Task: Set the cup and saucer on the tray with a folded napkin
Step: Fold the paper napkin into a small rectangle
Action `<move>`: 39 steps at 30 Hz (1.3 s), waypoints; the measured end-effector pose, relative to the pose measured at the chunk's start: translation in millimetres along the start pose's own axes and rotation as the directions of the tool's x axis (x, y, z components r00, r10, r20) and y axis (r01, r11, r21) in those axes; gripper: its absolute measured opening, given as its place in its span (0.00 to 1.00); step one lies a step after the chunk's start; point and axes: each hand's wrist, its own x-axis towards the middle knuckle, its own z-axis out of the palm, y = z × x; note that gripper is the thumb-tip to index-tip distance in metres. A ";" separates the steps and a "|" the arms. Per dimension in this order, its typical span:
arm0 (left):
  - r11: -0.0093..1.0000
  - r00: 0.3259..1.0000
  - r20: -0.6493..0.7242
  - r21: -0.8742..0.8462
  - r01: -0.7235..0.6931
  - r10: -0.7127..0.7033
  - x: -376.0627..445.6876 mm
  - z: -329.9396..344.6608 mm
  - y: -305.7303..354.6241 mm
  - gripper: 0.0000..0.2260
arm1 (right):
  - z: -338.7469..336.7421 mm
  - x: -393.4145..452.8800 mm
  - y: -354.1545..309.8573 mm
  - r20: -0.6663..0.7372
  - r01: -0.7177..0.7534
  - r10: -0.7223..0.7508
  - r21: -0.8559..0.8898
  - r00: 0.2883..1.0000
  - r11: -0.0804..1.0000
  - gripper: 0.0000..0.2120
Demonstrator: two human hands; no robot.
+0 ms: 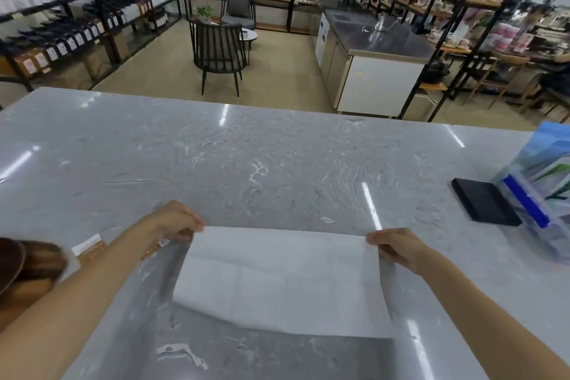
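So I'm standing at this big grey marble counter (246,157) and I'm holding a white napkin (283,281) stretched out in front of me. My left hand (175,220) is pinching the far left corner, fingers curled over the edge with the thumb tucked under, and my right hand (393,245) is doing the same thing on the far right corner. The far edge is pulled pretty taut between the two hands, and the rest of the sheet is hanging down toward me, sloping a bit, with the near edge sagging lower on the left side than on the right. It's throwing a shadow on the counter underneath. You can see faint crease lines running across the napkin, so it's opened out flat right now, not folded.

Off to my left, something brown (21,268) is sitting at the edge of the view, too blurry and cut off for me to say what it is, and there's a small white and brown packet (89,248) lying just beside my left forearm. Over on the right, a flat black pad (485,205) is lying on the counter, and right next to it a blue and clear plastic pack (543,194) is standing up.

Past the counter there's a dark slatted chair (217,54) and shelves (101,0) of bottles.
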 end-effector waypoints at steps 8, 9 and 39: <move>0.941 0.960 -0.213 0.322 -0.108 0.183 30.4 17.9 14.8 0.06 | 22.3 22.2 -3.1 -0.274 -0.069 0.034 -0.119 0.961 0.991 0.09; 0.937 0.957 -0.221 0.334 -0.105 0.186 32.9 19.2 15.9 0.06 | 23.7 24.0 -2.9 -0.291 -0.078 0.044 -0.106 0.956 0.991 0.10; 0.477 0.869 0.091 0.806 -0.351 0.486 -19.7 130.7 -40.9 0.26 | 277.7 -56.0 15.6 0.190 0.452 -0.531 -0.786 0.826 0.422 0.27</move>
